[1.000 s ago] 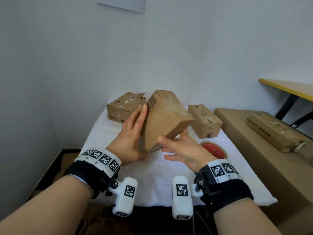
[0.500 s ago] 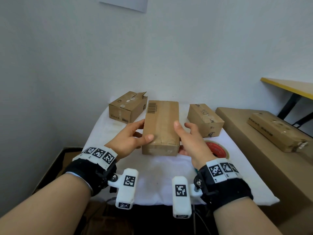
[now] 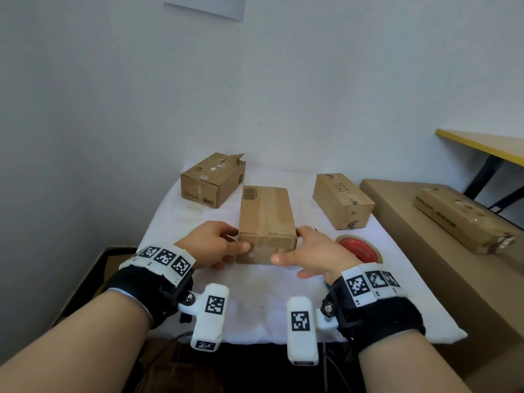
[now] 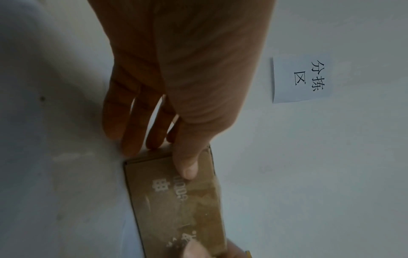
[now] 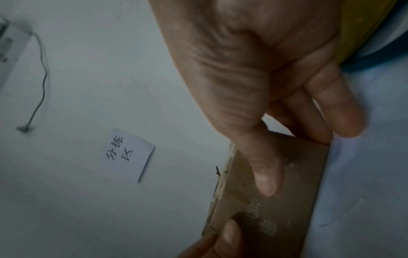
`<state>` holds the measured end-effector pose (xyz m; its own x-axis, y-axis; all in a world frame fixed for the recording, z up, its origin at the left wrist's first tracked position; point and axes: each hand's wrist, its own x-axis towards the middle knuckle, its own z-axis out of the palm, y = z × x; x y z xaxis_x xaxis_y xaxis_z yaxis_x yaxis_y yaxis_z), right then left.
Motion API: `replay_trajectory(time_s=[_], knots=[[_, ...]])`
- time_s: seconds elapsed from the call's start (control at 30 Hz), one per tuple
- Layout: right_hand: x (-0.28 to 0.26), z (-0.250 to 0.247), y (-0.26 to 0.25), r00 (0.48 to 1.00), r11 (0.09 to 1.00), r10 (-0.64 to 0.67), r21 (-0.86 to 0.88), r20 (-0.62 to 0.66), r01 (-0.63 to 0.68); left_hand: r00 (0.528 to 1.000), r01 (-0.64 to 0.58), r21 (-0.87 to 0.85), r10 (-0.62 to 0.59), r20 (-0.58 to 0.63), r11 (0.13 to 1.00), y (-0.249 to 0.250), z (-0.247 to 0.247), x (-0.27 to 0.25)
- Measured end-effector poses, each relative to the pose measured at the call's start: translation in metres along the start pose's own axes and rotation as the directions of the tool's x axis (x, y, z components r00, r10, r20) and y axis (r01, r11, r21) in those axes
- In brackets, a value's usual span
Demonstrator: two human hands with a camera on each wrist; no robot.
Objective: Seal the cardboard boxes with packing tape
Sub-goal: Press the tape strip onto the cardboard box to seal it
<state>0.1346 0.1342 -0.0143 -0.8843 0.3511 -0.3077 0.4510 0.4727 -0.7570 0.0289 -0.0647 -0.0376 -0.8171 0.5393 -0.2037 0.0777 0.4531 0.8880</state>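
Note:
A closed brown box (image 3: 265, 217) with a barcode on its far end lies lengthwise on the white cloth (image 3: 255, 293), in the middle. My left hand (image 3: 218, 245) holds its near left corner, thumb on the near end face and fingers along the left side. My right hand (image 3: 309, 251) holds the near right corner the same way. In the left wrist view the left hand (image 4: 176, 104) has its thumb on the box (image 4: 181, 200). In the right wrist view the right hand (image 5: 253, 78) has its thumb on the box (image 5: 276, 200). A red-cored tape roll (image 3: 358, 248) lies flat just right of my right hand.
A box with a torn, raised flap (image 3: 212, 180) sits at the back left and a closed box (image 3: 341, 199) at the back right. A big carton (image 3: 442, 265) beside the table carries a long flat box (image 3: 462, 219). A yellow-edged table (image 3: 482, 143) stands behind it.
The middle box, held tilted in the air a second ago, has been turned flat and set down on the cloth. Both hands slid to its near end.

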Motion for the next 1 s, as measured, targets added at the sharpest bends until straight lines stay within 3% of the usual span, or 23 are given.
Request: replay_trajectory(time_s=[0.1,0.4,0.57,0.83,1.0], knots=[[-0.001,0.001,0.001,0.998,0.997,-0.011,-0.07,-0.055,0.007,0.999,0.037,-0.004,-0.037,0.005,0.999,-0.001,0.0,-0.001],[0.006,0.0,-0.005,0.969,0.988,-0.048,0.13,-0.241,0.082,0.998,-0.048,-0.193,0.039,-0.053,0.98,0.014,0.004,-0.001],[0.014,0.002,-0.002,0.959,0.961,-0.008,0.262,-0.284,0.086,0.998,-0.056,-0.269,0.052,-0.025,0.961,0.017,0.012,0.003],[0.03,0.0,0.003,0.941,0.922,0.028,0.373,-0.338,0.106,0.993,-0.116,-0.272,0.108,-0.045,0.955,0.019,0.019,0.02],[0.036,-0.002,0.002,0.913,0.857,0.072,0.494,-0.401,0.149,0.979,-0.198,-0.215,0.203,0.001,0.956,0.019,0.027,0.031]])
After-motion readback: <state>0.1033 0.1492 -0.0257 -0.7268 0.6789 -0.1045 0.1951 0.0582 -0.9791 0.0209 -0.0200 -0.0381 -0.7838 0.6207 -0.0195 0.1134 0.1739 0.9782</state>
